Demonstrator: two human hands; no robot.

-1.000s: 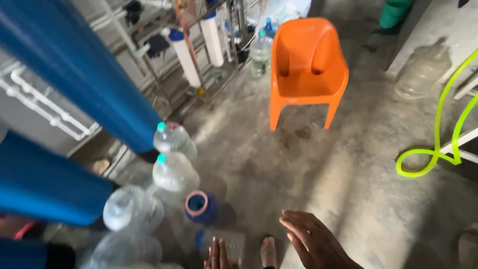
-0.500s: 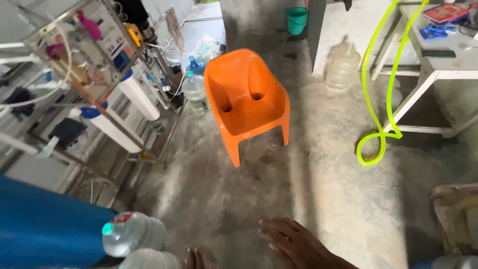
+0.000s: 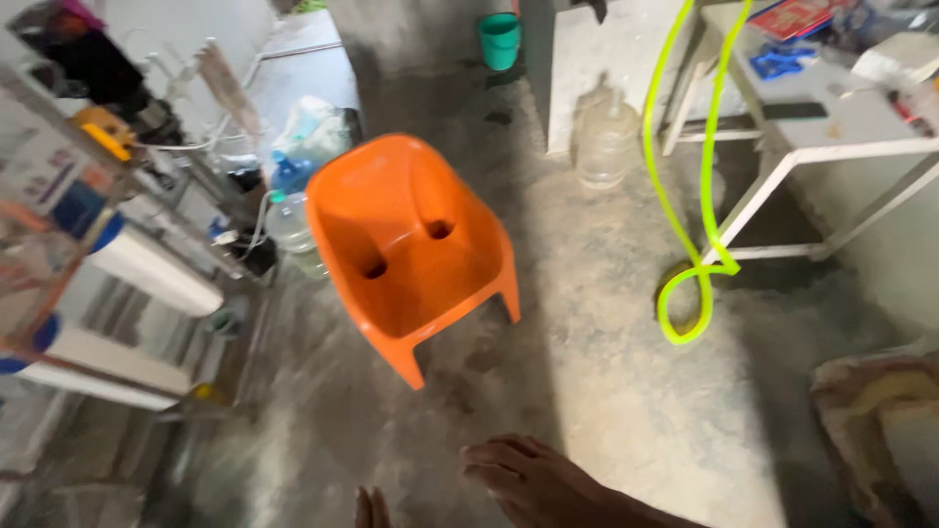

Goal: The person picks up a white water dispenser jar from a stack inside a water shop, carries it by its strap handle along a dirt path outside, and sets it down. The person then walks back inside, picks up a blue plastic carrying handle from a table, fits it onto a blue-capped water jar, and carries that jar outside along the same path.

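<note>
Since the earlier frame the blue tanks and bottles at lower left are gone from view. Left hand (image 3: 371, 508) shows only fingertips, grip unclear; right hand (image 3: 533, 479) hangs released, fingers spread, bottom centre. Orange chair (image 3: 411, 249) stands mid-frame on concrete floor (image 3: 606, 391); green hose (image 3: 696, 235) right.

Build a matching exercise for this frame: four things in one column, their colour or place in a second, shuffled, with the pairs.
Things:
1. plastic chair
2. hose
3. bucket
4. right hand

Colour or place:
A. green, at the top by the wall
B. orange, mid-floor
C. bottom edge, open, holding nothing
D. yellow-green, looped beside the white table

Pairs: 1-B, 2-D, 3-A, 4-C
</note>
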